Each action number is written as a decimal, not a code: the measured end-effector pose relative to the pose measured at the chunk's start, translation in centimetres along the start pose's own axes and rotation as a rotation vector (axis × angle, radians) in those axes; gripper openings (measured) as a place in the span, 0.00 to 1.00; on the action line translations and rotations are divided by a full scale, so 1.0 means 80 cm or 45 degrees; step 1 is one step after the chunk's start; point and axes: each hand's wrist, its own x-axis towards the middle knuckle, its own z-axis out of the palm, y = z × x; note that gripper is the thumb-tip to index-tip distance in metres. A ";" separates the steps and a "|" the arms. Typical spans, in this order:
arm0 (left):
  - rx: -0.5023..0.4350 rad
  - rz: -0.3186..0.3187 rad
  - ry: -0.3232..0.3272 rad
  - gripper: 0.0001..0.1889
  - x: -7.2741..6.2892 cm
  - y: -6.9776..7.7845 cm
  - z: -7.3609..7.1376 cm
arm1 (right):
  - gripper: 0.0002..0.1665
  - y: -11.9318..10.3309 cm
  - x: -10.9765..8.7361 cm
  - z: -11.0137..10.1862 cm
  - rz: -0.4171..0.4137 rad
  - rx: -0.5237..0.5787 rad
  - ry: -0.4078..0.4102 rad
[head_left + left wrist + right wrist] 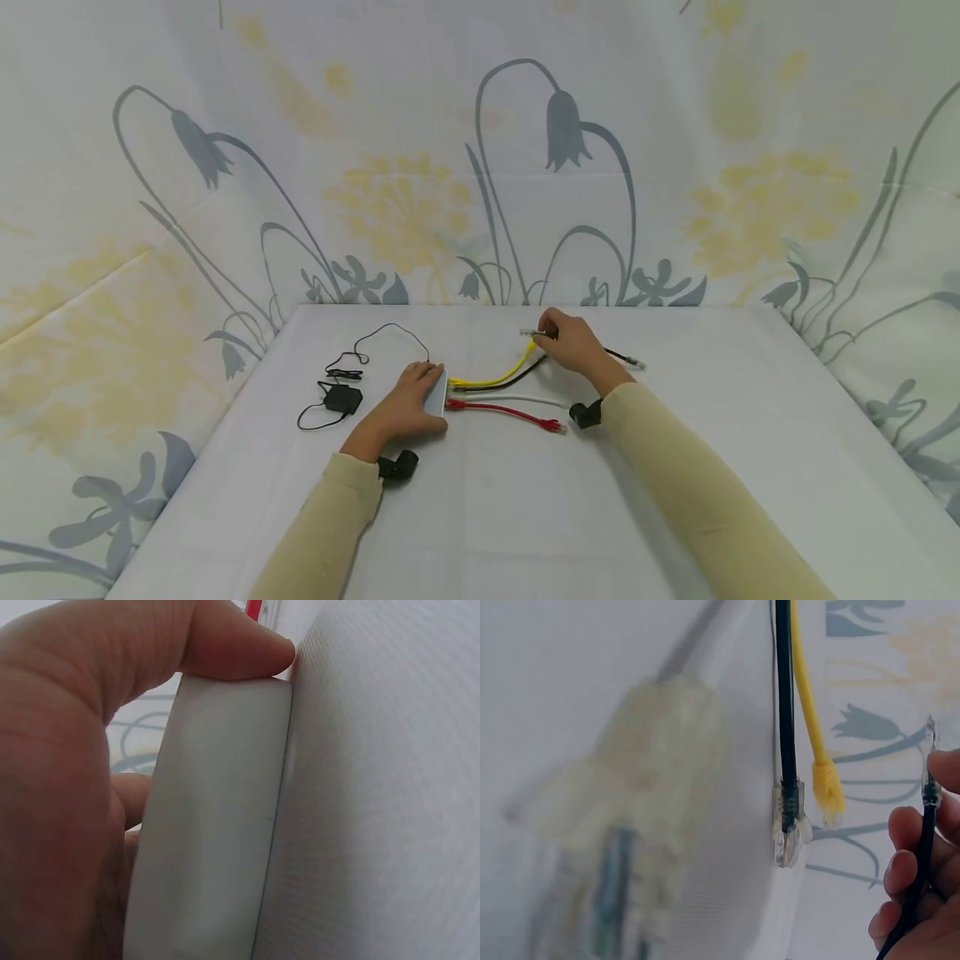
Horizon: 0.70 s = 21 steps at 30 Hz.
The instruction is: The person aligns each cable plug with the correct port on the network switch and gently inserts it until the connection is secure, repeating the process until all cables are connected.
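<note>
My left hand (pixel 402 406) grips a flat white network switch (pixel 437 398) on the table. In the left wrist view the thumb (pixel 232 641) presses on one end of it, with fingers partly hidden behind. A yellow cable (pixel 506 373), a black cable (pixel 498 384), a white cable (pixel 517 398) and a red cable (pixel 506 407) run from its right side. My right hand (pixel 576 346) pinches a separate black Ethernet cable (pixel 928 821) just behind its clear plug (pixel 528 332), which points left. That cable's other plug (pixel 636 363) lies to the right of the hand.
A black power adapter (pixel 342 399) with a bundled thin cord (pixel 345 374) lies left of the switch. The cord loops over toward the switch's far side. A patterned cloth (pixel 420 150) hangs behind the white table (pixel 495 517). Close to the right wrist camera is a blurred pale plug (pixel 656 757).
</note>
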 end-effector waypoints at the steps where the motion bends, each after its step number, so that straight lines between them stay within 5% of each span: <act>1: -0.001 -0.001 0.000 0.51 0.000 0.000 0.000 | 0.13 0.000 -0.002 0.001 0.005 0.007 -0.001; 21: -0.001 -0.001 -0.004 0.51 0.001 -0.001 0.002 | 0.11 -0.016 -0.048 0.009 -0.016 0.080 -0.106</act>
